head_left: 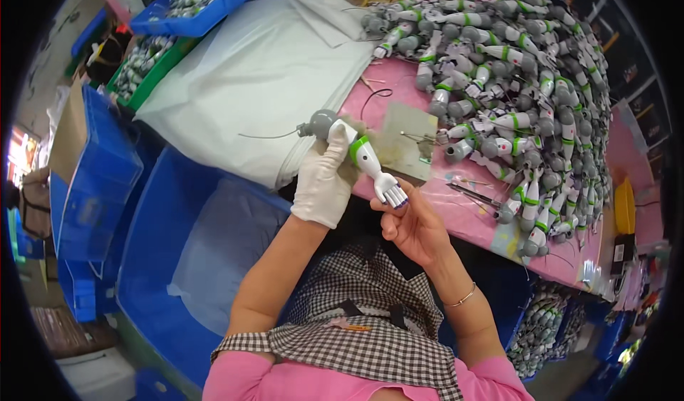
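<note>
No readable lettering or numbers

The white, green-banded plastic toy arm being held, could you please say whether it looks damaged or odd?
No damage shows on the white, green-banded plastic toy arm; only the thin grey wire looks untidy, jutting freely from its grey, rounded end.

The tabletop [402,80] is pink. A big heap of toy arms [527,109] covers most of its right side. They are white and grey with green bands, and they lie every which way, one on top of another. Just left of the heap is a flat, pale grey square [406,120], with thin sticks [419,139] on it. A bent black cord [377,92] lies near the square's far left corner. A thin dark tool [474,193] lies closer to the front edge, near the heap.
</note>
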Demonstrator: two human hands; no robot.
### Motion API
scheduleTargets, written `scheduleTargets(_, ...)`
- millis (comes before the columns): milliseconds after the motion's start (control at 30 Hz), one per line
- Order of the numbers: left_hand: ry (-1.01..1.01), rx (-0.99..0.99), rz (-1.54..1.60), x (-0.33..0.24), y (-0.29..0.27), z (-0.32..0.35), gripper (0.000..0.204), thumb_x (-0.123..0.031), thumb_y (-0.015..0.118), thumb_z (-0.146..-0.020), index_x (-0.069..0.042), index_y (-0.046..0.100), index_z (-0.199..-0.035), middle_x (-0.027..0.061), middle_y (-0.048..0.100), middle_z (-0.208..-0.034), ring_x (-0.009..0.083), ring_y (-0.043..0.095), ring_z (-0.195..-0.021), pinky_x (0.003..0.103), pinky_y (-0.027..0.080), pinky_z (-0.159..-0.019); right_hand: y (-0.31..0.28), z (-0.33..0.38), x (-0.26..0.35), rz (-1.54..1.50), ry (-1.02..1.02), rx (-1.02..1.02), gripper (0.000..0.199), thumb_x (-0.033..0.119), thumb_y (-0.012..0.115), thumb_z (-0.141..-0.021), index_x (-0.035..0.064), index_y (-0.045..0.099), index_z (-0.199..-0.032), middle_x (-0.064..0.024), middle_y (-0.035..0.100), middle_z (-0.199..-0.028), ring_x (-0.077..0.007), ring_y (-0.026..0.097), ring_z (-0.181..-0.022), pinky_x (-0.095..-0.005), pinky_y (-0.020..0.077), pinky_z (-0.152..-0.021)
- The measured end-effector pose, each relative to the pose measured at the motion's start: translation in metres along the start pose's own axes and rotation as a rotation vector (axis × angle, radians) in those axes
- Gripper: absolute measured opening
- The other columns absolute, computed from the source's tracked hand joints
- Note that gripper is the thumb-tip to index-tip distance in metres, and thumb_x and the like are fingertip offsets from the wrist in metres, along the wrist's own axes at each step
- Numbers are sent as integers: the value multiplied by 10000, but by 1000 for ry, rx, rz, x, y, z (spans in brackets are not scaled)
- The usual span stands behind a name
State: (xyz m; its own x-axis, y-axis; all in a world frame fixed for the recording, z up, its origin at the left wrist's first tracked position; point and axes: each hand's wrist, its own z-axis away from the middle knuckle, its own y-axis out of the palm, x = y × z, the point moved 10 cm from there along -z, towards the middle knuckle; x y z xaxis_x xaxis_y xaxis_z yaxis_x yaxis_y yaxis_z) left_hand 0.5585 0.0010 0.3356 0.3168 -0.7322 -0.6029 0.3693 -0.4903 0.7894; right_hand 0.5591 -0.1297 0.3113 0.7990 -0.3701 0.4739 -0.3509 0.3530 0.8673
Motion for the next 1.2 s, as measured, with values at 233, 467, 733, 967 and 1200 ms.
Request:
scheduleTargets(233,-78,286,-15,23,45,11,472,-294,589,-867,-71,429,-1251,51,549,-1141,201,534,-1079,356,456,-929,4,9,0,-444,-45,350,621,175,648,-841,212,314,-1363,-190,524,-1109,-254,608,-905,-367,551,-762)
scheduleTargets(467,-258,342,161,38,56,23,532,-305,560,-888,-95,364,-1337,61,524,-1220,237,514,-1137,403,460,-935,7,13,24,158,-282,388,579,-37,659,-756,160,482,-1271,-124,612,-791,-250,635,-717,-347,522,-650)
scheduleTargets(733,-378,252,178,51,33,22,583,-521,310,-938,-58,434,-1269,97,590,-1033,219,588,-827,372,493,-722,53,38,51,1360,-647,191,226,-40,651,-749,27,672,-964,-77,652,-820,-133,636,-661,-235,500,-572)
scheduleTargets(967,-509,216,-159,80,30,53,712,-630,256,-899,-35,479,-1219,36,564,-747,127,444,-472,256,350,-452,-25,26,108,619,-272,-361,269,196,529,-919,-21,617,-1052,-125,673,-922,-102,609,-525,-231,511,-494)
scheduleTargets(1200,-640,309,-304,107,17,82,675,-598,272,-919,-24,489,-1198,55,580,-814,102,495,-546,217,408,-504,-50,30,121,421,-348,-401,265,184,587,-872,9,624,-1067,-120,671,-911,-120,625,-543,-245,531,-522)
